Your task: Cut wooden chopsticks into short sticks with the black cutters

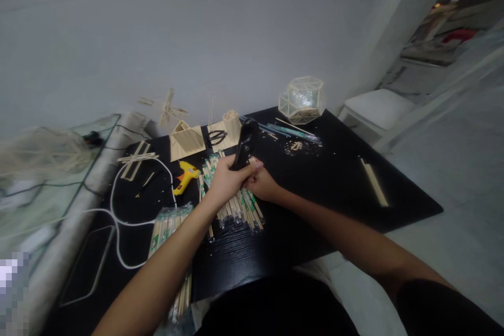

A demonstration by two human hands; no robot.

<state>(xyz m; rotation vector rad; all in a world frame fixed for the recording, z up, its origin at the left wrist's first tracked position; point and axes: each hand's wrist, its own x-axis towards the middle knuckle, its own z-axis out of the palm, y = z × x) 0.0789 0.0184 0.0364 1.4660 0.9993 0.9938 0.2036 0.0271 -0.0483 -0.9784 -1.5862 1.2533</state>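
Our left hand (225, 181) is wrapped shut around the handles of a black cutting tool (244, 150), which looks like a pair of pliers or cutters, though the blur keeps us from being sure which. We hold it upright, jaws end pointing away from us and up, lifted clear of the black table (338, 178) so the head stays free. Our right hand (262, 185) is tucked in just beside the left, fingers curled and touching the lower end of the handles; we cannot tell whether it truly grips them or only steadies them.

Both hands hang over a spread of paper-wrapped bamboo chopsticks (240, 207), laid in a loose fan directly below, close enough to pick from without reaching. A second bundle of chopsticks in clear plastic (167, 228) lies near our left forearm. A yellow glue gun (186, 174) rests on its side just left of the fan, with a white cord (118, 220) looping toward the table's near edge.

Farther back stand the built pieces, kept out of the working space: a small stick house (186, 140), a stick windmill (167, 109) against the wall, black-handled scissors (216, 137), and a faceted stick-framed globe (302, 100). A few loose flat sticks (374, 182) lie well apart on the right.
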